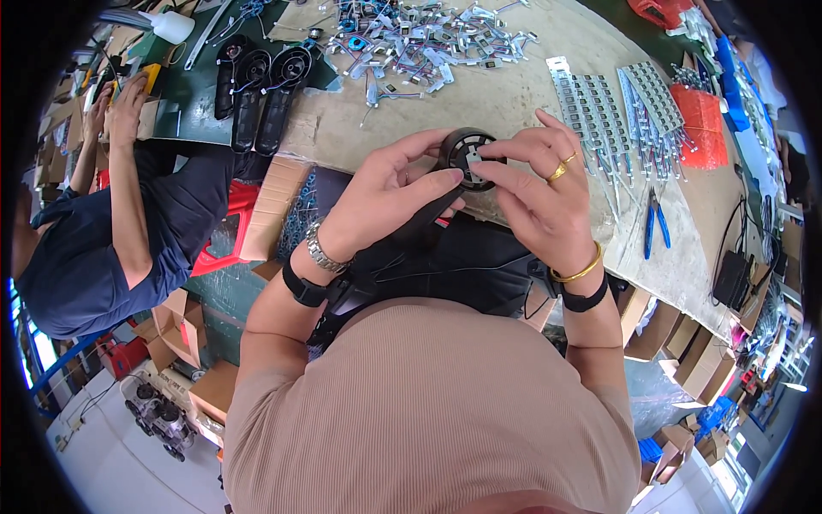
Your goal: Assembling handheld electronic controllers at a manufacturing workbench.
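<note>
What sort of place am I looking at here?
Probably a small electronics assembly workshop: a heap of wired parts, similar black housings side by side, and blue-handled pliers on the worktable.

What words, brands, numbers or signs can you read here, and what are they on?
None that I can read for sure.
Black round-headed device in the left hand: no writing I can make out.
Pale strip below the brown carton at lower left: dark print, too small to read.
Loose circuit boards: any marks are too small to read.
</note>
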`<state>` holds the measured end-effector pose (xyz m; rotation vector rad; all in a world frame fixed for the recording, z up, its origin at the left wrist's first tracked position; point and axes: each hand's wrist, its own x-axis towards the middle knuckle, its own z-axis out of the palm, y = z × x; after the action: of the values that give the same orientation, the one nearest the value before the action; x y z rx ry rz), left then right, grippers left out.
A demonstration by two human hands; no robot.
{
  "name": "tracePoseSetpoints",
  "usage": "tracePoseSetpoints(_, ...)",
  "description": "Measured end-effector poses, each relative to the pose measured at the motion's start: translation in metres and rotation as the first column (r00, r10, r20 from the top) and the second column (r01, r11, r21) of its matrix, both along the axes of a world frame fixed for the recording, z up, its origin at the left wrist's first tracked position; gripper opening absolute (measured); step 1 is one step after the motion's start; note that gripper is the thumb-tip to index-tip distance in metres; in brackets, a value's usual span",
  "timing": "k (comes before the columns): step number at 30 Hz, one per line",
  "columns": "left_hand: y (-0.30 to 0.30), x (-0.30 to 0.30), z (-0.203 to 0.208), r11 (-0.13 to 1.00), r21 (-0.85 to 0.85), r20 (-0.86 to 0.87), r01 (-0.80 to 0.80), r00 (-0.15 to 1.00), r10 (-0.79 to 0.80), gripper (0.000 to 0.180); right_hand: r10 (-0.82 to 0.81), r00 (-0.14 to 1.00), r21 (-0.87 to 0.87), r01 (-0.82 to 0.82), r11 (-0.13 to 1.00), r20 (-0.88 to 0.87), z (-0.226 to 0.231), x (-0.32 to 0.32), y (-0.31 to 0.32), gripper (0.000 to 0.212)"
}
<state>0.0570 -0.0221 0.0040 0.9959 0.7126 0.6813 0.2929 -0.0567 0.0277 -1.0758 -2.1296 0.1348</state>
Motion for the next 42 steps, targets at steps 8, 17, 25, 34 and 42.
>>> tracePoseSetpoints(8,0.001,-0.004,-0.002,1.0,0.018,-0.01,-0.022,1.0,0.022,0.052,-0.032,0.999,-0.022,0.031,0.999,-0.04,0.004,-0.012,-0.002,0.033)
tracePoseSetpoints(17,-0.004,-0.004,-0.012,0.992,0.113,-0.022,-0.048,0.998,0.05,0.051,-0.041,0.999,-0.046,0.039,0.998,-0.027,0.003,-0.019,-0.004,0.03)
tracePoseSetpoints(25,-0.002,-0.009,-0.01,0.994,0.089,0.006,-0.068,0.998,0.067,0.051,-0.016,1.0,-0.019,0.016,1.0,0.002,0.006,-0.02,0.003,0.032)
tracePoseSetpoints(34,0.002,-0.01,-0.013,0.958,0.271,-0.062,-0.096,0.991,0.117,0.054,-0.028,0.999,-0.044,0.029,0.999,0.018,0.005,-0.02,0.007,0.033)
tracePoseSetpoints(42,0.003,-0.014,-0.019,0.978,0.188,-0.044,-0.085,0.995,0.095,0.057,-0.075,0.994,0.114,0.065,0.991,0.081,0.009,-0.03,0.006,0.028)
